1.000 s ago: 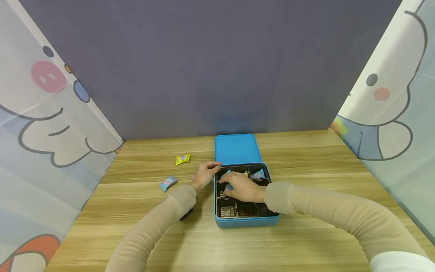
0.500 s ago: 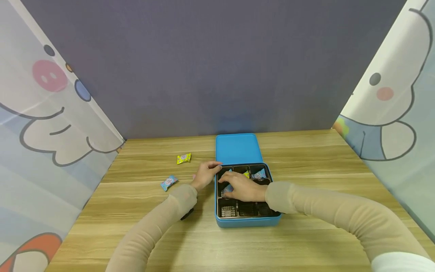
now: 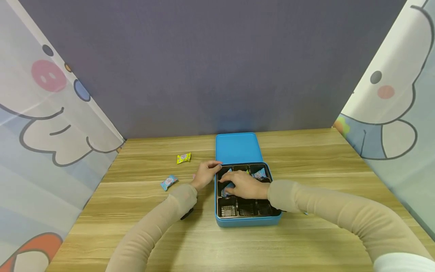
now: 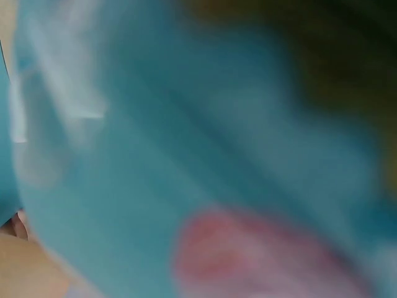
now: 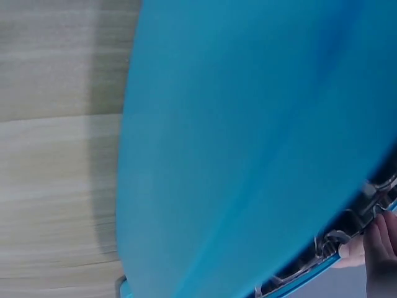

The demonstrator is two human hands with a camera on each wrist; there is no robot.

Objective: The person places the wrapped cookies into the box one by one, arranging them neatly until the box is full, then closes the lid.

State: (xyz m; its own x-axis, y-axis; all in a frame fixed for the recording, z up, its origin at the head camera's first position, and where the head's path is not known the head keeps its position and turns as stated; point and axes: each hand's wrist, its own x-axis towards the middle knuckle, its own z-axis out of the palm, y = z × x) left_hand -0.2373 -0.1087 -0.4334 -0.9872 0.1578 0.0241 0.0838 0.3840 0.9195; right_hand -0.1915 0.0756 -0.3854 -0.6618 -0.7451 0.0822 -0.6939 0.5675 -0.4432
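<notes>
A blue box (image 3: pixel 249 222) with a black divided tray (image 3: pixel 228 217) stands on the table, its lid (image 3: pixel 238 148) folded back. My right hand (image 3: pixel 247 185) reaches over the tray. Its thumb and fingers pinch a blue wrapped candy (image 3: pixel 227 189) low in the left middle compartment; the hand covers part of it. My left hand (image 3: pixel 204 174) rests at the box's back left corner, fingers loosely straight against the rim. In the back row lie another blue candy (image 3: pixel 259 173) and a yellow candy (image 3: pixel 247 172), partly hidden.
Left of the box lie a yellow candy (image 3: pixel 184 158) and a blue candy (image 3: pixel 168 182) on the wooden table (image 3: pixel 136 196). A bit of pink (image 3: pixel 194 176) shows beside my left wrist. A grey panel (image 3: pixel 217 75) stands behind, with printed curtains at both sides.
My right hand has shifted very slightly up and right over the tray; the blue candy stays in the same compartment. My left hand keeps its place at the rim.
</notes>
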